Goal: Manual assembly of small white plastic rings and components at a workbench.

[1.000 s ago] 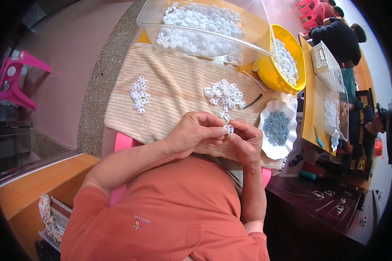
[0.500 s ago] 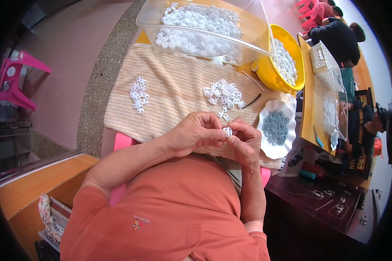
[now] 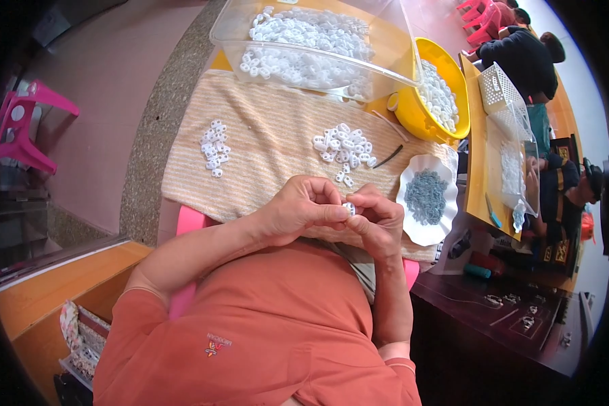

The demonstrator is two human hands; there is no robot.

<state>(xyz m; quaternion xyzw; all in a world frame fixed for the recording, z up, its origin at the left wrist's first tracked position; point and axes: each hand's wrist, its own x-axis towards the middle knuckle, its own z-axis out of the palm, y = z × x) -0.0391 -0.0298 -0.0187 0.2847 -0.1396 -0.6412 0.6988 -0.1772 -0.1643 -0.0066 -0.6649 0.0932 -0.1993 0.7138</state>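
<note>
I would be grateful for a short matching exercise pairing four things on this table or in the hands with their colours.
Things:
1. Large bin
2. Basin
3. Heap of small parts in the wavy-rimmed dish
4. Small piece between the left hand and right hand

Colours:
A. Blue-grey
B. White
C. Clear
D. Yellow

Pairs: 1-C, 2-D, 3-A, 4-B

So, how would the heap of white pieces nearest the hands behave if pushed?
The white pieces lie loosely heaped, so they'd probably scatter. Each looks small and pierced with holes, so likely light. The textured cloth beneath might slow any sliding.
</note>
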